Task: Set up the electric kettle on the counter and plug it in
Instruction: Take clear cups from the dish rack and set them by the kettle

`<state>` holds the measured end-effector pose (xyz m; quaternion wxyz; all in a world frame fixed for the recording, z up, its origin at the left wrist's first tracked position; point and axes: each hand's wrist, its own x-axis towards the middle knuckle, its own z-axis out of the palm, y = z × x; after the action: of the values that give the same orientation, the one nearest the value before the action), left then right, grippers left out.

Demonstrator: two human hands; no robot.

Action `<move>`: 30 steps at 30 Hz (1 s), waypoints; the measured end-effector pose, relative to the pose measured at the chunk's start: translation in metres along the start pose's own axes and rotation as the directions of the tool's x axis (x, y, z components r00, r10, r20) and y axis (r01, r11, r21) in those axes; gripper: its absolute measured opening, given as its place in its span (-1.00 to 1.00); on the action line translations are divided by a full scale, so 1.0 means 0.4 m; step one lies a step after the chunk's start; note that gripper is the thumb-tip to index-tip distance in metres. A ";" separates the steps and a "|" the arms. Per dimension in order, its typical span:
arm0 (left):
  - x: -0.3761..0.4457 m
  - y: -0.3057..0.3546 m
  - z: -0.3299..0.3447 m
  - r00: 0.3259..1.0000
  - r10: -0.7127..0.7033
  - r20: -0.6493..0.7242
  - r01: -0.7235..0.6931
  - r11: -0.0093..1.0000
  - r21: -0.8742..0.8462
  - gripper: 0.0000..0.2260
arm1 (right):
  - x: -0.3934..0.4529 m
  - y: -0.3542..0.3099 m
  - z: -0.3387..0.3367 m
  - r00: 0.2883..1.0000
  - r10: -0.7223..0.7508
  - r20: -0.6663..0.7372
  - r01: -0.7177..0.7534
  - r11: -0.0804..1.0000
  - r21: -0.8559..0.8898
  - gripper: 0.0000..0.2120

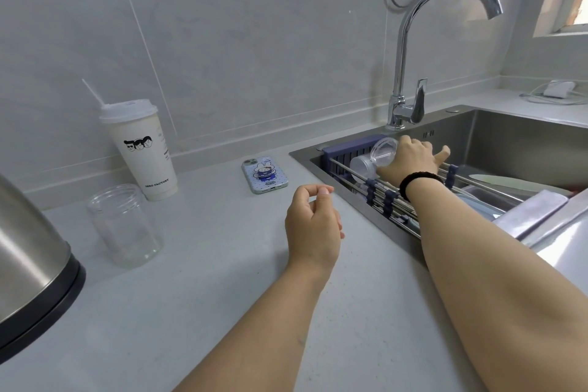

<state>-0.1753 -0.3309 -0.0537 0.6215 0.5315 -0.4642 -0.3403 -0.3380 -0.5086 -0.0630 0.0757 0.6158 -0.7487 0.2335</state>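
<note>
Two clear things flank me: a ribbed plastic jar point(124, 226) beside the steel kettle point(30, 267) on the counter point(206, 280), and a glass point(383, 153) my right hand point(410, 161) grips over the sink rack point(386, 199). My left hand point(313, 227) hovers loosely curled, holding nothing.

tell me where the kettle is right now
The kettle sits at the far left edge of the head view, on the counter, only partly in frame. Its nearest neighbour is the empty clear jar to its right.
</note>
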 end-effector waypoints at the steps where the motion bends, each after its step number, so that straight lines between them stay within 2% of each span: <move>1: 0.000 -0.002 -0.002 1.000 0.001 -0.008 -0.001 1.000 -0.003 -0.81 | -0.006 -0.003 -0.001 0.999 0.019 -0.026 -0.018 0.999 0.045 -0.42; 4: -0.004 -0.002 -0.009 1.000 -0.013 -0.028 0.013 1.000 -0.028 -0.83 | -0.029 -0.009 -0.016 0.993 0.101 -0.057 -0.090 0.979 0.182 -0.33; 7: -0.012 -0.004 -0.021 0.997 -0.024 -0.070 0.020 0.998 -0.055 -0.83 | -0.045 -0.019 -0.033 0.987 0.118 -0.112 -0.074 0.939 0.335 -0.35; 10: -0.021 -0.001 -0.034 0.994 -0.022 -0.109 0.016 0.998 -0.060 -0.83 | -0.069 -0.043 -0.058 0.978 0.089 -0.187 0.024 0.847 0.531 -0.37; 16: -0.044 0.006 -0.064 0.987 -0.041 -0.154 0.029 0.997 -0.077 -0.84 | -0.165 -0.093 -0.092 0.949 -0.008 -0.316 0.222 0.727 0.649 -0.37; 23: -0.082 0.009 -0.110 0.981 -0.056 -0.188 0.038 0.995 -0.095 -0.85 | -0.284 -0.144 -0.116 0.940 0.007 -0.341 0.265 0.617 0.741 -0.43; 30: -0.107 0.011 -0.189 0.936 -0.019 -0.351 0.012 1.000 -0.022 -0.85 | -0.446 -0.255 -0.149 0.976 -0.013 -0.217 0.201 0.432 0.879 -0.48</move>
<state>-0.1191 -0.2646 -0.0589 0.6968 0.5811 -0.3385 -0.2494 -0.2095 -0.3375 -0.0560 -0.1806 0.5850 -0.4604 0.6428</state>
